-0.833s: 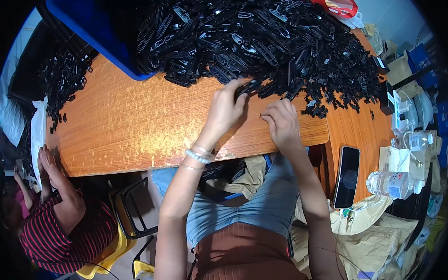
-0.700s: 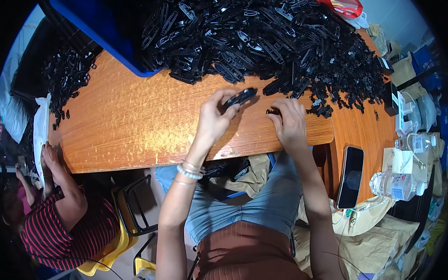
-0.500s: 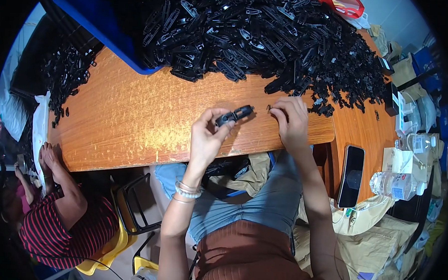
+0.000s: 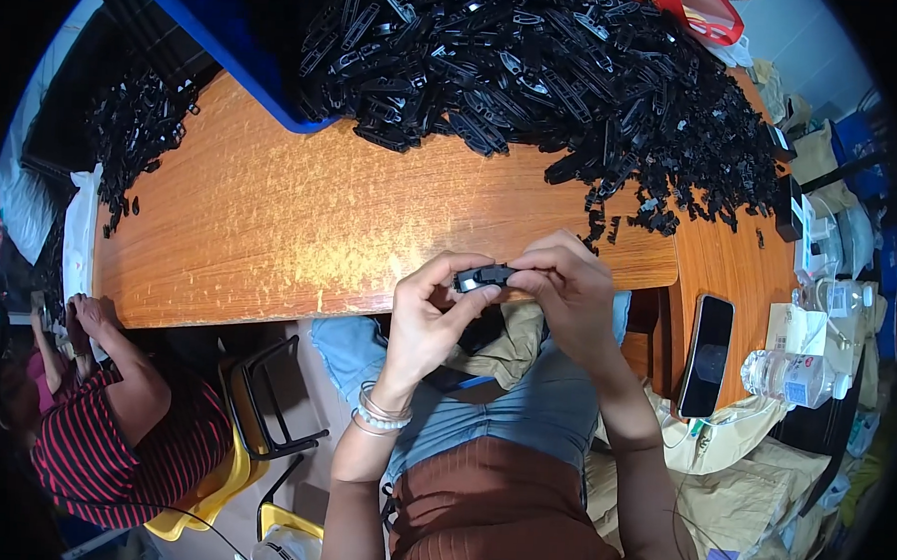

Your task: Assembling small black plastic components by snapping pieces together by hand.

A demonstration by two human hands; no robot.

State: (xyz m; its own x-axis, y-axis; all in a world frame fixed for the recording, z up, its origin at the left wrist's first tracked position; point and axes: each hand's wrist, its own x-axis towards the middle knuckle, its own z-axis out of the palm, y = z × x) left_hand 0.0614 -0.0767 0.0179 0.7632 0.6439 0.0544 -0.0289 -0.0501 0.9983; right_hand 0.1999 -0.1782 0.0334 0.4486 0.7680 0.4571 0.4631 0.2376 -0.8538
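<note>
Just past the table's front edge, my left hand (image 4: 432,304) grips a black plastic part (image 4: 483,277), short and elongated with a pale shiny patch, between thumb and fingers. Its other end meets the closed fingertips of my right hand (image 4: 573,290), thumb against forefinger. Whatever small piece those fingertips may pinch is hidden. Beyond my hands, a large heap of long black plastic parts (image 4: 478,71) covers the back of the table, and smaller black pieces (image 4: 694,161) spread at its right side.
A blue bin (image 4: 243,66) leans at the back left of the wooden table (image 4: 241,221). To the right lie a phone (image 4: 706,356) and clear plastic bottles (image 4: 790,378). At the left sits a person in a striped top (image 4: 131,446), beside a folding chair (image 4: 263,397).
My two hands have come together nearer my body. The right hand has left the table by the small pieces and now meets the end of the black plastic part.
</note>
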